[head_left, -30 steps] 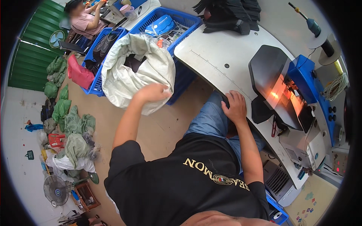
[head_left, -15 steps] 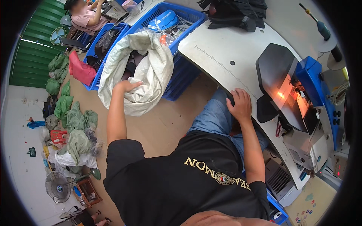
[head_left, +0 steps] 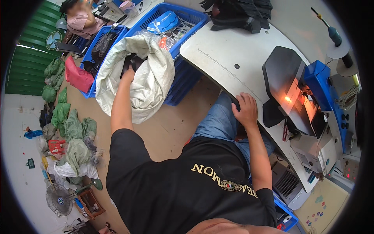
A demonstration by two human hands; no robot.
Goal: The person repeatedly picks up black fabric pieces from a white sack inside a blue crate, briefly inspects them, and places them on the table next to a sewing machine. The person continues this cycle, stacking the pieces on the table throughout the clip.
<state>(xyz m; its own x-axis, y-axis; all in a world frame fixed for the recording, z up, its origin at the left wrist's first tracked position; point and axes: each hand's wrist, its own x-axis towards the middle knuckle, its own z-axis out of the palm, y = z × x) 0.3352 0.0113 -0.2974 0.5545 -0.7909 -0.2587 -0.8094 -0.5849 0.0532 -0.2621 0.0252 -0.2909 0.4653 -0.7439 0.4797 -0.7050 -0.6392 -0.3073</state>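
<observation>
Upper left of frame: our left hand (head_left: 129,73) has now gone from the sack (head_left: 150,78) rim into its mouth, grip hidden; right hand (head_left: 244,110) stays spread on the desk (head_left: 233,58) edge.

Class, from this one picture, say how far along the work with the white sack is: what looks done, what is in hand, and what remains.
Done: a stack of dark pieces already lies at the far end of the white worktable. In hand: the left hand reaches into the open white sack among dark items, while the right hand rests on the table edge. Left: the sack looks well filled, and nothing lies under the lit machine.
</observation>
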